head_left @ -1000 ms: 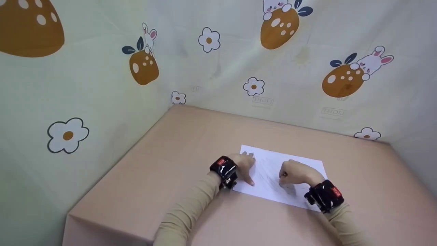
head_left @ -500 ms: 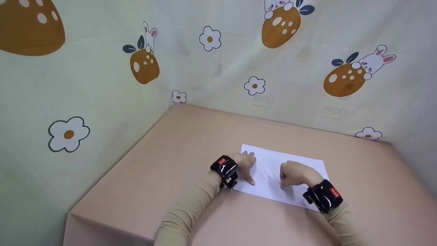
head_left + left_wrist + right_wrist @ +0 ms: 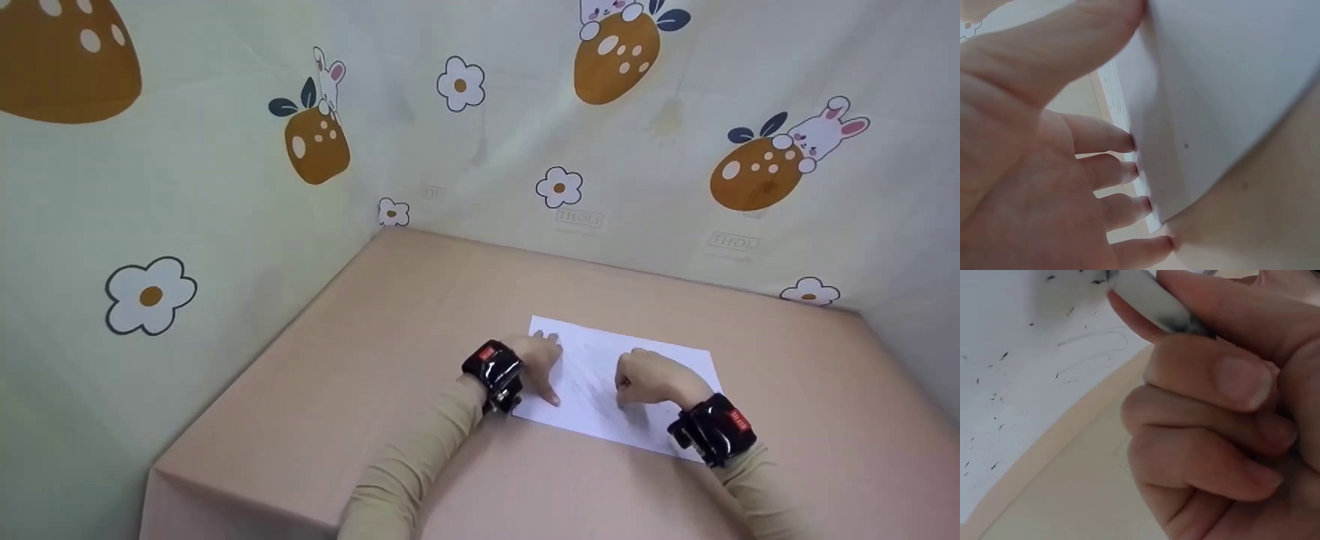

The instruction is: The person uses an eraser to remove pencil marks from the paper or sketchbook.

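Note:
A white sheet of paper (image 3: pixel 600 427) with faint grey pencil smudges lies on the table. My left hand (image 3: pixel 534 364) rests on its left part, fingers spread and thumb stretched out; the left wrist view shows the fingertips (image 3: pixel 1143 207) touching the sheet. Over the paper's right half, my right hand (image 3: pixel 654 377) is curled like a fist. A white eraser (image 3: pixel 1145 298) with a dark, smudged end is pinched between its thumb and index finger in the right wrist view. Dark eraser crumbs (image 3: pixel 1005 356) and thin pencil lines (image 3: pixel 1095 338) mark the sheet beside that hand.
The table (image 3: pixel 360 337) has a plain peach-coloured cover, and its front left corner drops off at lower left. A patterned curtain (image 3: pixel 487 142) with flowers and rabbits borders the table's back and left sides. Each wrist carries a black camera band (image 3: pixel 716 430).
My right hand shifts only slightly back and forth over the paper, eraser still pinched. The left hand holds its place, and the sheet has not visibly moved.

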`<state>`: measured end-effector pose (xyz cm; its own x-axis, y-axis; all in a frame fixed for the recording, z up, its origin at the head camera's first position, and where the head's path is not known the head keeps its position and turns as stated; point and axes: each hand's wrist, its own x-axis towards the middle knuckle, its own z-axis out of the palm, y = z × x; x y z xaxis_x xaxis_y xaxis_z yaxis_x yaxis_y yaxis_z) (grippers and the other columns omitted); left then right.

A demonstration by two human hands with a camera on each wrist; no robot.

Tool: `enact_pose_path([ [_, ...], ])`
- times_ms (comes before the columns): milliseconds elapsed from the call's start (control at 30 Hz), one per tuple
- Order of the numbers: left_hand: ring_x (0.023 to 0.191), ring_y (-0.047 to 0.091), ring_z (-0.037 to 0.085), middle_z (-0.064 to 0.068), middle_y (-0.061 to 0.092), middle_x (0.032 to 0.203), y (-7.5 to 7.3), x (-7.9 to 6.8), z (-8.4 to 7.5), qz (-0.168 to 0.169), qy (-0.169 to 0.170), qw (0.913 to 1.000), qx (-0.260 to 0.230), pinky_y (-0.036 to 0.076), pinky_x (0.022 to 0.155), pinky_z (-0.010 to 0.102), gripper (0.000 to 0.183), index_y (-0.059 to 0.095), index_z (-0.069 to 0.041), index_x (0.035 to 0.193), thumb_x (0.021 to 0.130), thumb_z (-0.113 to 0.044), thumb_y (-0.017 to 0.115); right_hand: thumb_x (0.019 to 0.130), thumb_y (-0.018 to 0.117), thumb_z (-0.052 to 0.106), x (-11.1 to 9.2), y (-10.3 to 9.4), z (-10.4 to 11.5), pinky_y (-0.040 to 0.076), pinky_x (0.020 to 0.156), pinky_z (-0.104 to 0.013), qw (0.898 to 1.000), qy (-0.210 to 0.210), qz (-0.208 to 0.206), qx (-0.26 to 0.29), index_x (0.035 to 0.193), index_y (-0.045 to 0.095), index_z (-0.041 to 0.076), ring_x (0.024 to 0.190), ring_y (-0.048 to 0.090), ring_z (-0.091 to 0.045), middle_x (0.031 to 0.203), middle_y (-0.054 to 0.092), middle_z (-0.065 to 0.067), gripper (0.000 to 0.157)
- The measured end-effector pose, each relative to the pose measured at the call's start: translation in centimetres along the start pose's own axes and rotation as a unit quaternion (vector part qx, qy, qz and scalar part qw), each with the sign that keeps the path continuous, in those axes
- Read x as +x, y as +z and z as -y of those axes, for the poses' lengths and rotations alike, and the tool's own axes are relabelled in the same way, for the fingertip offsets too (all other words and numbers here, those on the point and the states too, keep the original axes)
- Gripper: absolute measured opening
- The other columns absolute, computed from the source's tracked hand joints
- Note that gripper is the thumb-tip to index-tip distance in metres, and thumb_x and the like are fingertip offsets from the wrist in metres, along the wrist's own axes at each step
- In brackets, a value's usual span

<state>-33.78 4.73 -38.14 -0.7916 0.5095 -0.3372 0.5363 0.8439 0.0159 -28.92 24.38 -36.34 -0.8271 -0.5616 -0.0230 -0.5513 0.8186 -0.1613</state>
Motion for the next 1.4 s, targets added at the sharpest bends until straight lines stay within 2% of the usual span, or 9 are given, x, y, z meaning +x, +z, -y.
enact_pose_path([
  [200, 0.148, 0.016, 0.029, 0.013, 0.016, 0.160, 0.1, -0.2, -0.1, -0.003, -0.002, 1.0000, -0.007, 0.015, 0.123, 0.038, 0.100, 0.023, -0.006, 0.150, 0.078, -0.056, 0.069, 0.075, 0.062, 0.000, 0.7, 1.2, -0.1, 0.019, 0.045, -0.016, 0.997, -0.019, -0.078, -0.001, 0.050, 0.042, 0.013, 0.047, 0.026, -0.003, 0.050, 0.028, 0.012, 0.035],
  [300, 0.148, 0.016, 0.030, 0.013, 0.016, 0.159, 0.0, -0.2, -0.1, -0.004, 0.000, 1.0000, -0.006, 0.014, 0.123, 0.037, 0.100, 0.023, -0.005, 0.150, 0.077, -0.056, 0.069, 0.070, 0.062, -0.002, 0.3, 0.7, 0.0, 0.016, 0.046, -0.017, 0.999, -0.014, -0.047, -0.007, 0.050, 0.036, 0.015, 0.049, 0.023, -0.004, 0.051, 0.023, 0.012, 0.037],
  [400, 0.148, 0.015, 0.030, 0.013, 0.015, 0.160, -0.1, -0.3, 0.0, -0.002, 0.002, 1.0000, -0.004, 0.014, 0.123, 0.038, 0.100, 0.023, -0.006, 0.151, 0.078, -0.056, 0.069, 0.068, 0.064, -0.001, 0.2, 0.4, 0.1, 0.017, 0.047, -0.019, 1.000, 0.002, -0.023, -0.002, 0.049, 0.041, 0.014, 0.051, 0.024, -0.006, 0.051, 0.026, 0.011, 0.033],
  [600, 0.148, 0.016, 0.030, 0.012, 0.016, 0.160, -0.1, -0.4, 0.0, -0.004, -0.001, 0.9999, -0.010, 0.015, 0.123, 0.039, 0.099, 0.024, -0.008, 0.150, 0.077, -0.057, 0.069, 0.076, 0.063, 0.003, 0.9, 1.0, -0.1, 0.020, 0.045, -0.015, 0.998, -0.015, -0.057, 0.008, 0.052, 0.048, 0.012, 0.047, 0.027, -0.002, 0.051, 0.031, 0.013, 0.030],
  [800, 0.148, 0.017, 0.029, 0.012, 0.017, 0.160, -0.2, 0.0, -0.1, -0.008, 0.003, 1.0000, 0.003, 0.016, 0.123, 0.038, 0.098, 0.025, -0.008, 0.150, 0.078, -0.056, 0.069, 0.069, 0.065, 0.001, 0.4, 0.2, -0.4, 0.019, 0.047, -0.019, 1.000, 0.000, -0.015, 0.000, 0.051, 0.053, 0.008, 0.051, 0.027, -0.006, 0.053, 0.032, 0.011, 0.023],
  [900, 0.148, 0.017, 0.030, 0.012, 0.018, 0.160, -0.3, 0.1, -0.2, -0.004, 0.007, 1.0000, 0.005, 0.016, 0.123, 0.037, 0.099, 0.025, -0.006, 0.150, 0.078, -0.055, 0.070, 0.074, 0.065, 0.003, 0.5, 0.5, -0.7, 0.025, 0.047, -0.017, 0.999, -0.003, -0.031, 0.009, 0.058, 0.063, 0.006, 0.050, 0.031, -0.004, 0.054, 0.041, 0.010, 0.016],
  [1067, 0.148, 0.016, 0.030, 0.012, 0.017, 0.160, -0.4, 0.2, -0.2, -0.003, 0.004, 1.0000, -0.008, 0.015, 0.123, 0.037, 0.100, 0.025, -0.006, 0.150, 0.076, -0.054, 0.072, 0.079, 0.062, 0.002, 0.8, 1.1, -1.0, 0.023, 0.045, -0.015, 0.997, -0.032, -0.067, 0.013, 0.056, 0.057, 0.009, 0.048, 0.030, -0.001, 0.052, 0.037, 0.013, 0.024],
  [1200, 0.148, 0.015, 0.030, 0.012, 0.016, 0.160, -0.4, 0.2, -0.2, -0.003, 0.007, 0.9999, -0.013, 0.014, 0.123, 0.038, 0.099, 0.025, -0.006, 0.150, 0.076, -0.053, 0.072, 0.073, 0.062, 0.000, 0.3, 0.6, -1.0, 0.015, 0.046, -0.017, 0.999, -0.034, -0.030, 0.007, 0.050, 0.042, 0.013, 0.048, 0.021, -0.003, 0.051, 0.025, 0.013, 0.033],
  [1400, 0.148, 0.015, 0.030, 0.012, 0.015, 0.160, -0.4, 0.0, -0.2, 0.000, 0.001, 1.0000, -0.008, 0.014, 0.123, 0.038, 0.100, 0.024, -0.006, 0.150, 0.077, -0.055, 0.071, 0.076, 0.061, 0.002, 0.6, 0.9, -0.4, 0.021, 0.043, -0.014, 0.998, -0.030, -0.049, 0.010, 0.053, 0.053, 0.010, 0.045, 0.028, 0.000, 0.050, 0.033, 0.013, 0.026],
])
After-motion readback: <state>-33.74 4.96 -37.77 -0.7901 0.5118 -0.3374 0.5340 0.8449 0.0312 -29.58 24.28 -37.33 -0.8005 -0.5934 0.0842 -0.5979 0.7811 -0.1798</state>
